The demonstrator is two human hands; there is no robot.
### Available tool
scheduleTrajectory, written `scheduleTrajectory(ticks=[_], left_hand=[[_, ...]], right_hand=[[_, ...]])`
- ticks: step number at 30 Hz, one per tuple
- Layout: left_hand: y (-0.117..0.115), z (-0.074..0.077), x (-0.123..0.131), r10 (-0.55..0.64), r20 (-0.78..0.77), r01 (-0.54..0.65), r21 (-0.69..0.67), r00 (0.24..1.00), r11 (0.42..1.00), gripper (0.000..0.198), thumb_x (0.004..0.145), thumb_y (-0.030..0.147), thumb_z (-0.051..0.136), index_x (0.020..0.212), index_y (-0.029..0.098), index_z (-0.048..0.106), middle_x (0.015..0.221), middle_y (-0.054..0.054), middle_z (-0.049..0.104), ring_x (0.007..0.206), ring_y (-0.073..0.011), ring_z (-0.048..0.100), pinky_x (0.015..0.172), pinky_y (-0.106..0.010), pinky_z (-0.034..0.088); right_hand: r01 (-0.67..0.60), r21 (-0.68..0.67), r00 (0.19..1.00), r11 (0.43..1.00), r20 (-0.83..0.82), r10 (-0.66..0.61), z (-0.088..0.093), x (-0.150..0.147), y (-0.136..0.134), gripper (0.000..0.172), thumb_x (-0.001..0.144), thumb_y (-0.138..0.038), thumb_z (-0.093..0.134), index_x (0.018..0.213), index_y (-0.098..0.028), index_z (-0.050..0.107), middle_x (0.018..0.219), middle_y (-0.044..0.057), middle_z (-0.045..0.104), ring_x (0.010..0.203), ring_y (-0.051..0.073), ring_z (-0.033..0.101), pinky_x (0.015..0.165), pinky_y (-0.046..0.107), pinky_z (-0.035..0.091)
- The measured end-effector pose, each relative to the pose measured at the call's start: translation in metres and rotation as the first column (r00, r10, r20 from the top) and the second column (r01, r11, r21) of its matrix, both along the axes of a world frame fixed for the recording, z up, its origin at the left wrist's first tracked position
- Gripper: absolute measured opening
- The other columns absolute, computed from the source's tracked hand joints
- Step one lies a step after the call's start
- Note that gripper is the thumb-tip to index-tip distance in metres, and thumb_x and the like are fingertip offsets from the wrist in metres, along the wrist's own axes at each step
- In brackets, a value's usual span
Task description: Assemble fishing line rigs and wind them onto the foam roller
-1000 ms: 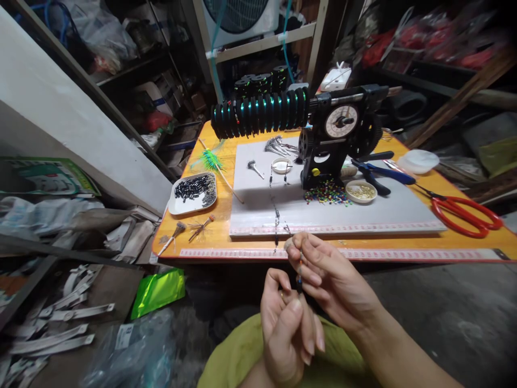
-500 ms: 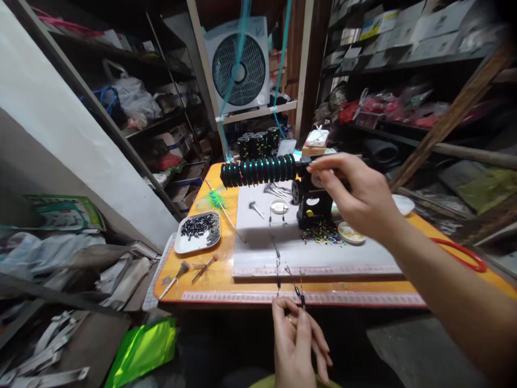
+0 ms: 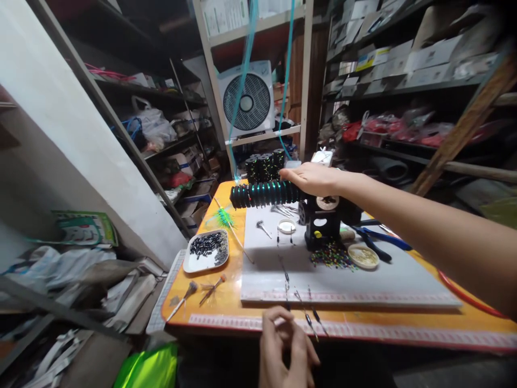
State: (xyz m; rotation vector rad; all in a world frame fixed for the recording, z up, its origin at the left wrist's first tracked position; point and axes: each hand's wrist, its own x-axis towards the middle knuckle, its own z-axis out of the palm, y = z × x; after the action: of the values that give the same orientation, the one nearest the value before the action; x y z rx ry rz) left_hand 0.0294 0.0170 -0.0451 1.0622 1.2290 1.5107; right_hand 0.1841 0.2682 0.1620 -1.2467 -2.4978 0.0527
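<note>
My right hand (image 3: pixel 311 179) reaches out over the black winding machine (image 3: pixel 325 221) and rests, fingers flat, on the right end of its row of black spools (image 3: pixel 264 194) wound with green line. My left hand (image 3: pixel 283 350) stays low at the table's near edge, fingers pinched on a thin line rig (image 3: pixel 311 318) with small dark beads that runs back across the grey board (image 3: pixel 347 280). Coloured beads (image 3: pixel 331 257) lie heaped at the machine's foot.
On the orange table (image 3: pixel 226 302) are a white tray of black tubes (image 3: pixel 205 250), a green feathered lure (image 3: pixel 223 218), blue pliers (image 3: pixel 375 242), a small dish (image 3: pixel 363 256) and red scissors (image 3: pixel 464 293). A fan (image 3: pixel 247 102) and cluttered shelves stand behind.
My right hand left the line held near my lap, swung up to the machine, then moved left onto the spool row. The view tilted upward; my left hand kept the line.
</note>
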Motion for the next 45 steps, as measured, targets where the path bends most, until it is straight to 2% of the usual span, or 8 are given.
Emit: scheduleTrajectory(ticks=[3,7,13,15,19,27,35,45], left_hand=[[0.048,0.058,-0.038,0.222,-0.267,-0.07,0.481,0.938,0.874,0.009,0.094,0.029,0.057,0.101,0.023,0.06,0.078,-0.004,0.067,0.076,-0.0172,0.064,0.076,-0.029,0.051],[0.13,0.128,-0.071,0.491,-0.633,0.148,0.69,0.599,0.709,0.028,0.095,0.019,0.046,0.121,0.018,0.056,0.125,-0.014,0.063,0.127,-0.0257,0.05,0.111,-0.044,0.035],[0.191,0.169,-0.055,0.482,-0.859,0.191,0.509,0.173,0.839,0.034,0.101,0.025,0.031,0.124,0.018,0.055,0.134,-0.007,0.063,0.138,-0.0206,0.043,0.123,-0.042,0.012],[0.196,0.178,-0.049,0.427,-0.899,0.178,0.438,0.096,0.881,0.037,0.102,0.028,0.028,0.124,0.019,0.056,0.127,-0.008,0.067,0.127,-0.0215,0.053,0.12,-0.041,0.02],[0.204,0.198,-0.045,0.288,-0.957,0.138,0.29,0.033,0.947,0.04,0.1,0.032,0.026,0.12,0.02,0.059,0.11,-0.012,0.073,0.104,-0.0285,0.067,0.094,-0.043,0.045],[0.241,0.227,-0.047,-0.011,-1.0,0.139,-0.011,-0.002,0.99,0.037,0.098,0.039,0.038,0.106,0.017,0.066,0.109,-0.012,0.073,0.097,-0.025,0.069,0.084,-0.041,0.051],[0.216,0.239,-0.042,0.224,-0.972,0.084,0.229,0.065,0.97,0.038,0.1,0.03,0.027,0.116,0.019,0.059,0.117,-0.014,0.07,0.109,-0.0309,0.065,0.09,-0.041,0.047],[0.219,0.216,-0.038,0.117,-0.988,0.205,0.135,0.097,0.969,0.033,0.096,0.024,0.03,0.112,0.022,0.059,0.109,-0.011,0.073,0.1,-0.0293,0.068,0.087,-0.041,0.048]], right_hand=[[-0.011,0.097,1.0,0.995,0.015,0.009,-0.001,-0.006,-0.017,0.059,0.101,-0.049,0.02,0.118,-0.013,0.064,0.116,0.018,0.068,0.11,0.031,0.06,0.096,0.044,0.042],[-0.032,0.153,0.998,0.988,0.049,0.025,-0.004,-0.019,-0.031,0.061,0.1,-0.051,0.023,0.116,-0.011,0.065,0.119,0.019,0.066,0.117,0.032,0.056,0.107,0.048,0.03],[-0.005,-0.135,0.992,0.991,0.121,0.021,0.019,-0.025,0.008,0.078,0.097,-0.066,0.019,0.078,-0.013,0.074,0.083,0.016,0.073,0.082,0.026,0.068,0.08,0.038,0.049],[-0.004,-0.199,0.993,0.98,0.112,0.027,0.025,-0.025,0.02,0.075,0.096,-0.068,0.024,0.085,-0.015,0.075,0.087,0.013,0.075,0.079,0.023,0.069,0.076,0.035,0.051],[-0.009,-0.218,0.996,0.976,0.088,0.028,0.031,-0.025,0.028,0.069,0.096,-0.066,0.03,0.092,-0.014,0.075,0.092,0.011,0.075,0.082,0.02,0.068,0.078,0.033,0.051],[0.065,0.007,0.994,0.998,0.093,-0.065,0.031,-0.029,-0.012,0.065,0.099,-0.057,0.028,0.091,-0.013,0.075,0.094,0.017,0.073,0.089,0.027,0.067,0.08,0.034,0.047],[0.068,-0.135,0.971,0.989,0.237,-0.035,0.023,-0.035,0.007,0.033,0.097,-0.043,0.054,0.11,-0.015,0.064,0.105,0.006,0.067,0.092,0.018,0.065,0.084,0.038,0.055],[0.062,-0.189,0.993,0.98,0.109,-0.042,0.031,-0.033,0.032,0.036,0.097,-0.046,0.052,0.097,-0.013,0.066,0.092,0.003,0.067,0.082,0.017,0.064,0.075,0.033,0.054]])
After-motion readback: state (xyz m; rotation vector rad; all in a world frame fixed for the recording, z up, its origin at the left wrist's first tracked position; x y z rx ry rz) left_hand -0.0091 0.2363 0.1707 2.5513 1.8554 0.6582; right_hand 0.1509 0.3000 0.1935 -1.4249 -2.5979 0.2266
